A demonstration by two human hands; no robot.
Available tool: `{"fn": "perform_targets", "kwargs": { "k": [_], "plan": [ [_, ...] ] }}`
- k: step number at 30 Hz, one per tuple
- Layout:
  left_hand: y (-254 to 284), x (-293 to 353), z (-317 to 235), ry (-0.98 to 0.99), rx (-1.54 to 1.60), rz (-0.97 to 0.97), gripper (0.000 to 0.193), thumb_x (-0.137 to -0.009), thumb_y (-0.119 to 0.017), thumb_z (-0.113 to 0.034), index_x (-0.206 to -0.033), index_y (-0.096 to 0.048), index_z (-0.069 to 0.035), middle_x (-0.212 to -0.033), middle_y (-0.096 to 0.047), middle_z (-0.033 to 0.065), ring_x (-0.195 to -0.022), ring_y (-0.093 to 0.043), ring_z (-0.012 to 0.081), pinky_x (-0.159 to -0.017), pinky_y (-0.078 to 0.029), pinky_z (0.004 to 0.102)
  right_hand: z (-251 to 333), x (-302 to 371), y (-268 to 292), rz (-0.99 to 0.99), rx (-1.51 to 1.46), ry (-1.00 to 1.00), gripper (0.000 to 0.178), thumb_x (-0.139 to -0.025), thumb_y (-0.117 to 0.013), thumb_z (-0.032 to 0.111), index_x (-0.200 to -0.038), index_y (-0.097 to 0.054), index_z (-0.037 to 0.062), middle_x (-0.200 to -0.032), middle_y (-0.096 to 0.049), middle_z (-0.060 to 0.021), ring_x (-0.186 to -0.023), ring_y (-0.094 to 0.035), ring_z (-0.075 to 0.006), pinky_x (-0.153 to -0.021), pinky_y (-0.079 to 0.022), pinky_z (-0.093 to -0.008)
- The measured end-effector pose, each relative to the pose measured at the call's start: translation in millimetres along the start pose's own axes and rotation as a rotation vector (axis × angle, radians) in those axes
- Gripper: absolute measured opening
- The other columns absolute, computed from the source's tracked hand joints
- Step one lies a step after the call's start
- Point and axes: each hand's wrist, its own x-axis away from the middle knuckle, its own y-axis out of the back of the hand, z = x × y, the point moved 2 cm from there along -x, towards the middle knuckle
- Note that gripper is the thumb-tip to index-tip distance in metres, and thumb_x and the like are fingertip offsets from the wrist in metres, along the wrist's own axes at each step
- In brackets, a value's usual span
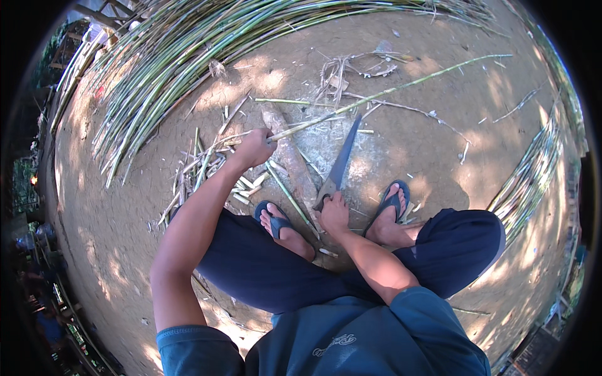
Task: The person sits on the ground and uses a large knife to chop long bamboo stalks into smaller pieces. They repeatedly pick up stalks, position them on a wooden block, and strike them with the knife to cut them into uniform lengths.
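Observation:
My left hand (255,149) is closed round one end of a long green bamboo pole (382,93), which slants away to the far right. In my right hand (334,215) is the handle of a hand saw (342,158); its blade points away from me with the tip just short of the pole. Between my hands a thick wooden log (290,154) lies on the ground, and the held pole passes above its far part. Short cut bamboo pieces (246,186) are strewn beside the log, below my left hand.
A large heap of long bamboo poles (182,69) spreads across the far left. Another bundle of thin poles (530,169) lies at the right. Dry twisted strips (338,69) rest beyond the log. My sandalled feet (276,220) stand either side of the saw, with pale sawdust (367,163) nearby.

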Motion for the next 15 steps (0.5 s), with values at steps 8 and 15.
{"fn": "perform_targets", "kwargs": {
  "k": [8, 15],
  "plan": [
    [-2.2, -4.7, -32.4, -0.171, -0.082, -0.049, 0.037, -0.087, -0.062, -0.031, -0.105, -0.068, 0.001, -0.089, -0.067, 0.0272, -0.089, -0.065, 0.0420, -0.082, -0.051, 0.0473, -1.8, 34.5, 71.4, -0.384, -1.201, -0.475, 0.022, -0.082, -0.065, 0.013, -0.100, -0.057, 0.0035, -0.090, -0.056, -0.0123, -0.083, -0.060, -0.0245, -0.076, -0.049, -0.0368],
    [-10.6, -19.6, -24.0, -0.044, -0.149, -0.068, 0.036, -0.079, -0.062, -0.025, -0.103, -0.069, 0.000, -0.095, -0.067, 0.0273, -0.091, -0.066, 0.0417, -0.085, -0.051, 0.0459, 1.2, 148.8, 154.2, -0.790, -0.926, 0.205, 0.015, -0.072, -0.048, -0.003, -0.086, -0.048, 0.0034, -0.067, -0.051, -0.0062, -0.054, -0.048, -0.0128, -0.053, -0.042, -0.0262]
  ]
}}
